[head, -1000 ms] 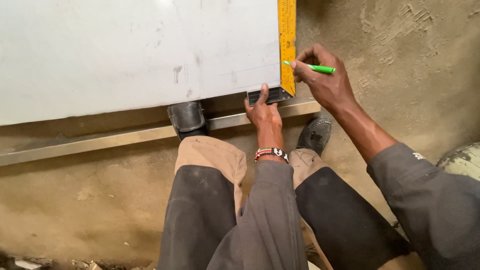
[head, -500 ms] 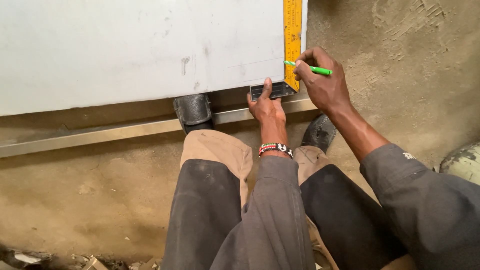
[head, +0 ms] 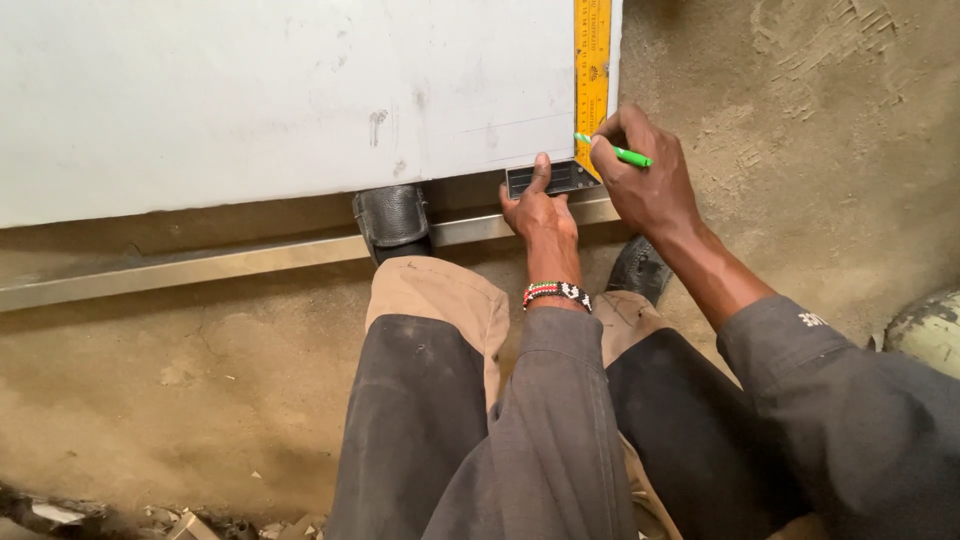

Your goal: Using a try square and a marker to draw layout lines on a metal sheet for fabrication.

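Note:
A large white sheet (head: 250, 100) lies on the floor across a metal bar (head: 180, 268). A try square rests on its right end: its yellow blade (head: 592, 60) runs up the sheet, and its dark stock (head: 575, 178) sits at the sheet's near edge. My left hand (head: 538, 208) presses on the stock with the thumb stretched up along it. My right hand (head: 645, 180) holds a green pen (head: 625, 154), whose tip touches the sheet at the blade's left edge, close to the stock.
My black shoes stand on the metal bar, the left shoe (head: 392, 218) under the sheet's edge and the right shoe (head: 640, 268) on the dirt floor beside my wrist. A pale rounded object (head: 928, 330) sits at the far right. Scraps (head: 180, 520) lie bottom left.
The view has shifted slightly. My right hand and pen have slid down the blade toward the stock. My left hand stays on the stock.

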